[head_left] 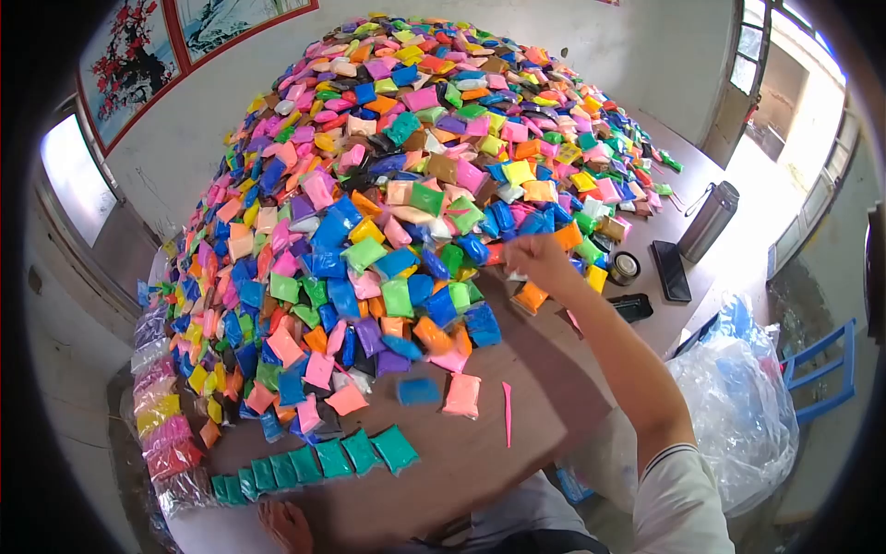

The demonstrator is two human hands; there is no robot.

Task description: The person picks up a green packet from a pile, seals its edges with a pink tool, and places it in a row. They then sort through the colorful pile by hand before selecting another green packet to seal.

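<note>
A huge heap of small, soft-looking plastic packets (397, 194) in many colours covers most of the table. My right hand (540, 260) reaches to its right front edge, fingers curled together in a pinch; what is between them cannot be made out. An orange packet (530, 297) lies just below that hand. My left hand (285, 526) rests by the table's front edge, fingers stretched out, holding nothing. Beside it runs a row of teal-green packets (309, 462). A blue packet (418, 391) and a salmon-pink packet (462, 395) lie apart in front of the heap.
A pink plastic stick (508, 415) lies on the brown table (554, 397). To the right are a roll of tape (625, 268), a black tray (631, 307), a phone (671, 270) and a steel flask (710, 222). Bundled packets (166, 434) line the left edge; a clear plastic bag (738, 406) stands right.
</note>
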